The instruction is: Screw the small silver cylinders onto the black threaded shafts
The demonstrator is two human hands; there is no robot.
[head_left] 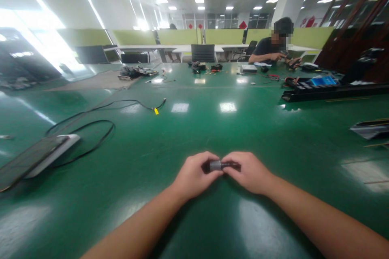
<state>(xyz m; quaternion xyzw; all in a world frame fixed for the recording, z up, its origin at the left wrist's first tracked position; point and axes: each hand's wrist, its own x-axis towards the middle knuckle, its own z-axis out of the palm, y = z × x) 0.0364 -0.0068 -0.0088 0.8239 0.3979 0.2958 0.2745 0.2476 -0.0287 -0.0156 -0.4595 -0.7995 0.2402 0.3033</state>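
Item 1: small grey cylinder (215, 165), metallic in look, lying crosswise between the two hands near the front of the green bench (182, 129). From its right end runs a dark, thin shaft (233, 164).

Item 2: left hand (193, 175); grip closed about the cylinder, thumb on the near side, fingers on the far side.

Item 3: right hand (251, 173); grip pinched on the shaft close to the cylinder, fingertips almost meeting those of the left.

Step in hand, as judged: a two-handed hold, cylinder and shaft in line. Any next move would seem to call for a steady left grip, fine fingertip control on the right, and the two parts kept on one axis.

Surroundings: black cable (91, 149) at left, a yellow tag (156, 111) by its far end; dark-screened device (33, 156), cut off by the left edge; long black channel (328, 91) at far right, cropped; co-worker (267, 50) across the bench.

Obscured: the cylinder's left end, in finger shadow; most of the shaft's tip, within the right hand. Whether the two are joined, or touch the bench, cannot be told.
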